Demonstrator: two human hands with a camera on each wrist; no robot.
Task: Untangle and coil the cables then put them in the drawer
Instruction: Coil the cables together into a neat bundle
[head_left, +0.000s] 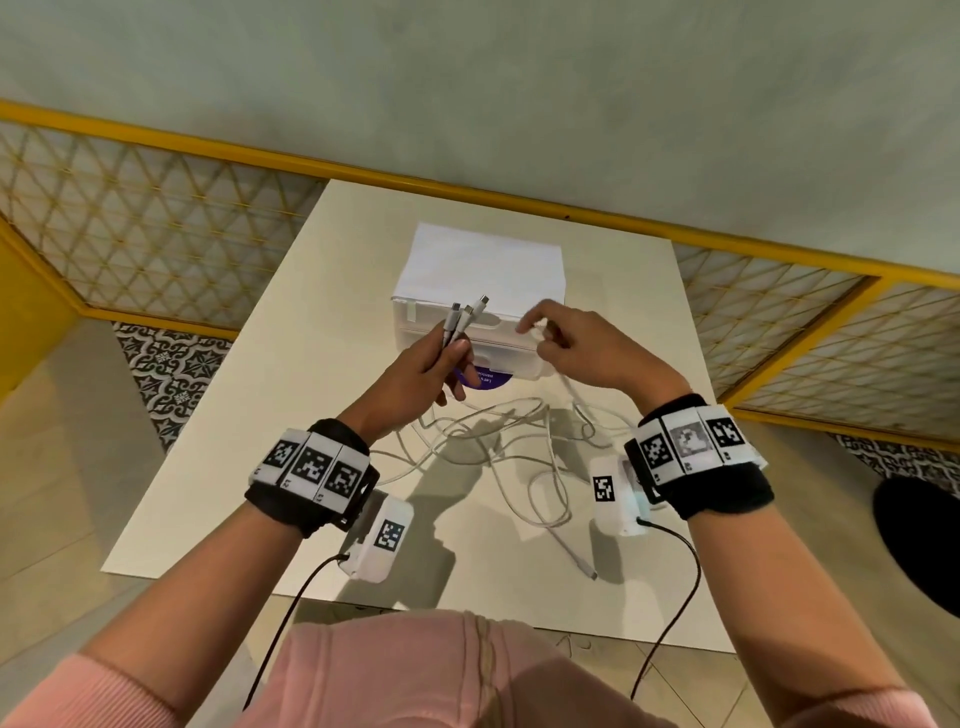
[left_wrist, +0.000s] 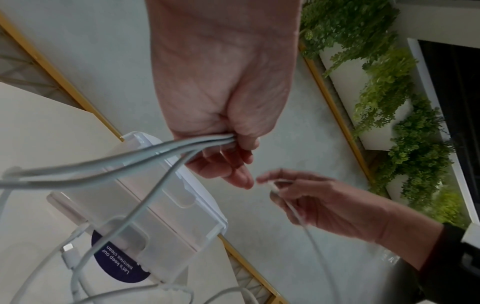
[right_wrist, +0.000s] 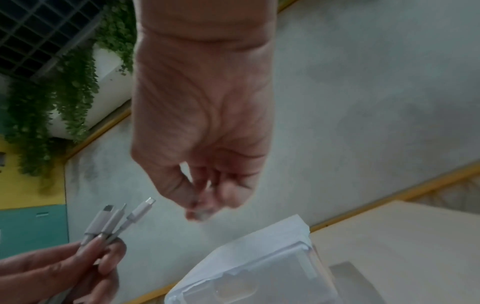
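Note:
Several white cables (head_left: 498, 447) lie tangled on the white table (head_left: 249, 415) in front of a small translucent drawer unit (head_left: 483, 291). My left hand (head_left: 436, 358) grips three cable ends, their plugs (head_left: 467, 312) sticking up above my fingers; the left wrist view shows the three cords (left_wrist: 145, 152) trailing from my fist (left_wrist: 233, 142). My right hand (head_left: 566, 343) pinches another cable end between thumb and fingers, close to the drawer front; that cord (left_wrist: 298, 216) hangs down from it. In the right wrist view the plugs (right_wrist: 122, 216) stand left of my right hand (right_wrist: 205, 197).
A loose plug (head_left: 587, 569) lies near the table's front edge. A dark round sticker (head_left: 488, 379) sits on the table under the drawer unit. Yellow railings (head_left: 467, 184) and a grey wall are behind the table. A dark stool (head_left: 919, 540) is at right.

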